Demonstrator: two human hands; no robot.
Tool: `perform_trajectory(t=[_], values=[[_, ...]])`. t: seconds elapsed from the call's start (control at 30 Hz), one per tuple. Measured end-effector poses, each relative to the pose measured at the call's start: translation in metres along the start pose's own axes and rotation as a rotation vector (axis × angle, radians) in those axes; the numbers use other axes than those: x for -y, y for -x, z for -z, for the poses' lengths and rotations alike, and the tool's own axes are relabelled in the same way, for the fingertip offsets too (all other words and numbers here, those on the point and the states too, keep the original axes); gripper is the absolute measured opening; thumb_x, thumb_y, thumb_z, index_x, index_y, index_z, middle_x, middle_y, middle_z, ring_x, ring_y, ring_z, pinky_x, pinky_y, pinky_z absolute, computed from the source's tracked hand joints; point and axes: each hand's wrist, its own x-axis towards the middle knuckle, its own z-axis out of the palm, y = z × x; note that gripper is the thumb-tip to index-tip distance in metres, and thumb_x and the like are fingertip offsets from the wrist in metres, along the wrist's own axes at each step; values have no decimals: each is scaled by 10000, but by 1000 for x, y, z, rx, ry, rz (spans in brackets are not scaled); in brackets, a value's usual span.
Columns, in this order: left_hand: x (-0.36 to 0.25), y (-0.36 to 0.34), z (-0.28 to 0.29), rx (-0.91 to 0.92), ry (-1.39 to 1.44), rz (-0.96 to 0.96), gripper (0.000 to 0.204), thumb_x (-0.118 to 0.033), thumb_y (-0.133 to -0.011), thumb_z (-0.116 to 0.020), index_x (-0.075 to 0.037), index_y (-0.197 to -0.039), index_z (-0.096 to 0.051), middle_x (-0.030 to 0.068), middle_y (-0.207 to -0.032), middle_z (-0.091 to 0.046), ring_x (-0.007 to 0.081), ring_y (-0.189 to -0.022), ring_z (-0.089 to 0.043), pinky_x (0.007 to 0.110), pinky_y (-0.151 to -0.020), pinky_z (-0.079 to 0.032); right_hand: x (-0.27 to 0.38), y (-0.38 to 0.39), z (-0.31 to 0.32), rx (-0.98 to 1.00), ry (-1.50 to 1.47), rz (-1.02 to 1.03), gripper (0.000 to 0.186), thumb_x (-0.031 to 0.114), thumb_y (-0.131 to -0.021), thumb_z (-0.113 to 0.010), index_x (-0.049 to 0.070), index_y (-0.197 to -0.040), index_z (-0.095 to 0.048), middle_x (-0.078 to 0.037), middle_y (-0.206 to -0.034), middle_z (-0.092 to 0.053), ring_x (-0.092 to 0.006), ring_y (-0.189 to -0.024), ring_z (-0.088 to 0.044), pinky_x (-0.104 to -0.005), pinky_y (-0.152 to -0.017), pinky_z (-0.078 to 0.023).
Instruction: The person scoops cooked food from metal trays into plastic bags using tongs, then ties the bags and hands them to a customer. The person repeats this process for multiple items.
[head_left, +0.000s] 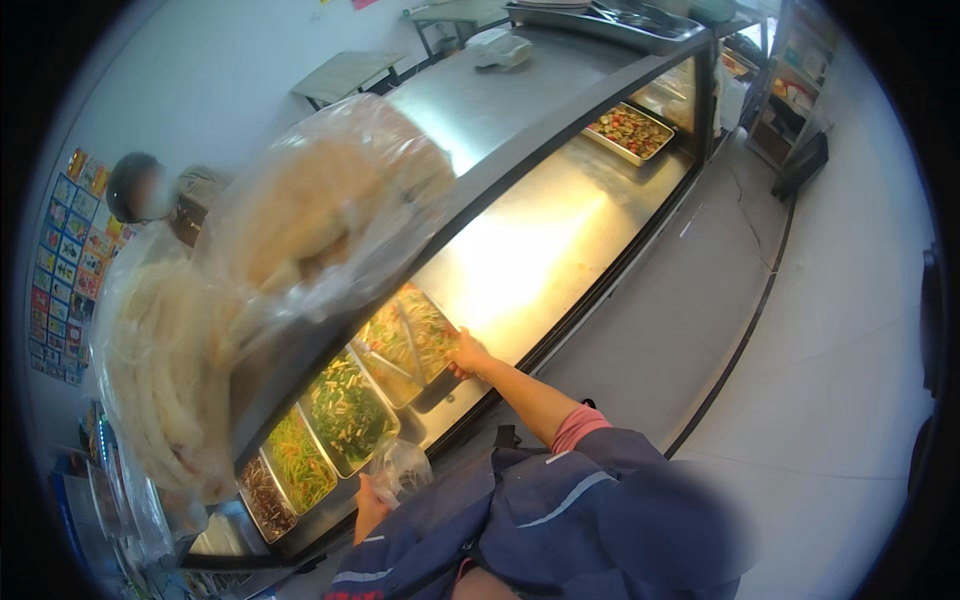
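My right hand reaches into the lit display case, its fingers curled over the right edge of a metal food tray. Pale shredded vegetables fill this tray, and a pair of metal tongs lies across them. Low in front of the case, my left hand is closed on a clear plastic bag. What the bag contains is hard to make out. To the left of the gripped tray sit chopped greens with pale pieces, green shreds and a dark brown dish, each in its own tray.
Big clear bags of pale food rest on the case top, with another bag hanging at left. A frame bar runs above the opening. One more food tray stands at the far end. A person is beyond the case.
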Motion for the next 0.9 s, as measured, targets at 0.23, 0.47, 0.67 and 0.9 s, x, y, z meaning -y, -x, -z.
perform_trajectory(t=[0.23,0.47,0.67,0.9], values=[[48,31,-172,-171,-463,-299,587,-563,-1069,-383,-34,-1058,-638,29,-817,-635,149,-651,-585,291,-538,-471,52,50,80,151,204,88,674,365,-997,-574,111,-1539,-266,-153,-773,-698,-228,-545,-646,-347,-502,-533],[74,33,-369,142,-432,-345,330,-352,-1025,-585,-43,-1120,-650,48,-935,-651,133,-831,-618,274,-732,-504,69,126,167,692,327,335,773,515,-952,-637,31,-1512,-411,-200,-1464,-517,-304,-1346,-510,-393,-1115,-407],[78,30,-466,329,-665,-453,273,-141,-981,-630,-38,-1232,-596,48,-998,-659,132,-899,-625,275,-800,-508,61,139,227,280,547,412,478,325,-867,-771,59,-1245,-650,-178,-1130,-709,-301,-1050,-683,-391,-917,-528],[82,-5,-532,426,-1297,-467,399,-212,-906,-720,-38,-1250,-618,96,-986,-674,180,-882,-633,317,-769,-521,79,153,290,-327,499,438,294,294,-872,-732,48,-1018,-662,-179,-985,-699,-351,-909,-679,-419,-781,-520]])
